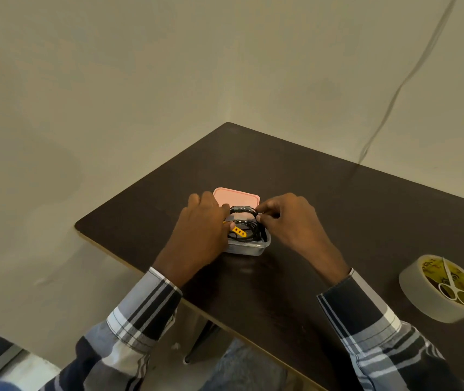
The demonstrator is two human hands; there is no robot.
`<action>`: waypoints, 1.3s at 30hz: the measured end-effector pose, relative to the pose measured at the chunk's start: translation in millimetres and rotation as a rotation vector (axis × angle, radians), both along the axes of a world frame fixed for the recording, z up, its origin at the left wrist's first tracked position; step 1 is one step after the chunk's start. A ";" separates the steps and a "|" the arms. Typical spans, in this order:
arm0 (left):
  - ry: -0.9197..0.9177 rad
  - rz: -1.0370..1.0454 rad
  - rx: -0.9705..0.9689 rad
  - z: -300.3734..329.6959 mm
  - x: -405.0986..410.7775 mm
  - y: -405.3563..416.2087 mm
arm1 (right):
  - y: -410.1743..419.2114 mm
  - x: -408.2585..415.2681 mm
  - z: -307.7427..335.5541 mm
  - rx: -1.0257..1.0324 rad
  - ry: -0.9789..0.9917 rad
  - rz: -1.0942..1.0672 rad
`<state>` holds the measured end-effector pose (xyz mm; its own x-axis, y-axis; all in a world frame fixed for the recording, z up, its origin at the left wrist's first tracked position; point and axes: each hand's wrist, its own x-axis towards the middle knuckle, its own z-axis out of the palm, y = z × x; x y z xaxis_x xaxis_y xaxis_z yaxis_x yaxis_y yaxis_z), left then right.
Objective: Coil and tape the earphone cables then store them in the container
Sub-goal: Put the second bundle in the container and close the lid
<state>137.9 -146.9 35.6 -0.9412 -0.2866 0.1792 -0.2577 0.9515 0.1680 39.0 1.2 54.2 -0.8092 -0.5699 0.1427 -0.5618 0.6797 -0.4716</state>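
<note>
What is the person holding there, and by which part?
Both hands, left hand and right hand, pinch the coiled black earphone cable at its opposite sides, over the container.

Table (pixel 338 210): dark brown. Lid (pixel 235 196): pink. Container (pixel 249 247): clear grey. Cables (pixel 249 225): black, one yellow part. Tape roll (pixel 417 294), lower right: whitish, yellow core. Scissors (pixel 451 283): white. Sleeves (pixel 140 311): grey, white and black plaid.

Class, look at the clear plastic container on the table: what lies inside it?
Inside the clear plastic container lie coiled black earphone cables and a yellow piece. The left hand covers the container's left part, so anything there is hidden.
</note>
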 end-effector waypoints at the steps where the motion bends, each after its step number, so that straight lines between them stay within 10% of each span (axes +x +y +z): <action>1: 0.013 0.009 -0.003 -1.2 -1.3 1.4 | -0.9 1.4 -0.7 0.008 0.010 -0.003; 22: -0.019 0.068 0.322 6.0 -17.7 -7.0 | -8.7 15.5 -8.8 0.322 0.299 0.065; 34: 0.090 -0.026 0.341 -10.9 -6.2 -13.0 | -0.7 -5.0 -20.1 0.097 0.055 -0.047; 39: 0.203 -0.110 0.844 -10.8 1.0 -15.2 | 4.6 -11.2 -20.4 -0.067 -0.039 -0.057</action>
<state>138.9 -162.1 24.8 -0.9440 -0.3090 0.1156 -0.0606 0.5066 0.8600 27.8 5.8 33.8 -0.8459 -0.5127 0.1465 -0.5032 0.6766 -0.5376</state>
